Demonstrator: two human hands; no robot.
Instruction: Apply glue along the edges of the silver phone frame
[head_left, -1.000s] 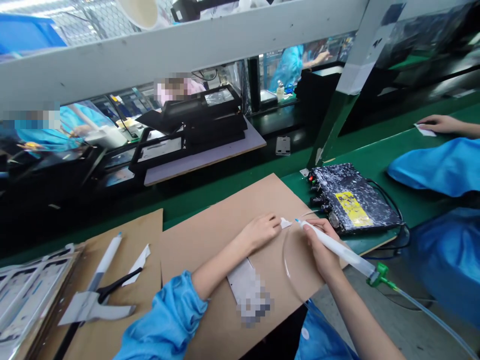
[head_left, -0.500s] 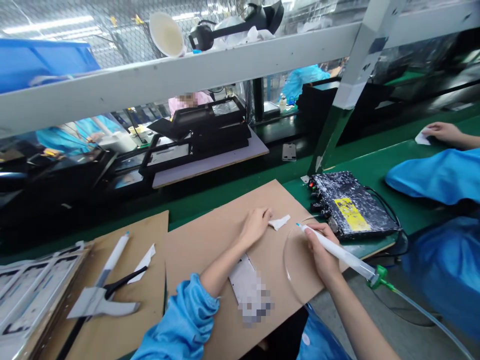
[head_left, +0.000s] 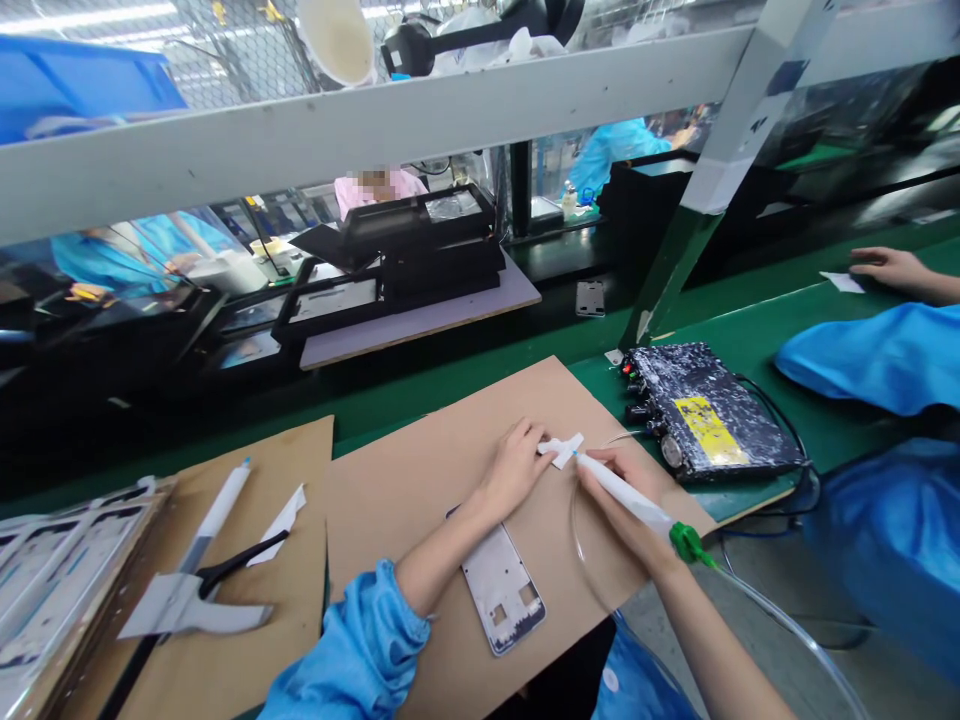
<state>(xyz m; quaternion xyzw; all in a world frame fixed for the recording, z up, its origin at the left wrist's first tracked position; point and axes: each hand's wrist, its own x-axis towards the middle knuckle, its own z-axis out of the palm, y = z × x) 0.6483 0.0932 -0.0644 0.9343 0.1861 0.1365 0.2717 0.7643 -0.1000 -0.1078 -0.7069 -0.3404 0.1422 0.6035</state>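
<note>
My right hand (head_left: 619, 495) is closed around a white dispensing syringe (head_left: 626, 490) with a green cap and a clear tube running off its back end. The syringe's blue tip meets the edge of a small white wipe (head_left: 566, 450). My left hand (head_left: 517, 465) rests on the brown board (head_left: 405, 500), its fingers and thumb closed on the wipe's left end. Beneath my left forearm lies a grey phone frame (head_left: 504, 585), partly covered at its upper end.
A speckled black control box (head_left: 712, 410) stands right of the board. At left are a second syringe (head_left: 225, 500), a black-handled brush (head_left: 244, 550), another wipe (head_left: 279, 522) and stacked phone frames (head_left: 67, 570). A co-worker's hand (head_left: 892, 268) is at far right.
My right hand has moved left and tilted the syringe, bringing its tip to the wipe. My left hand has shifted slightly right, uncovering more of the phone frame.
</note>
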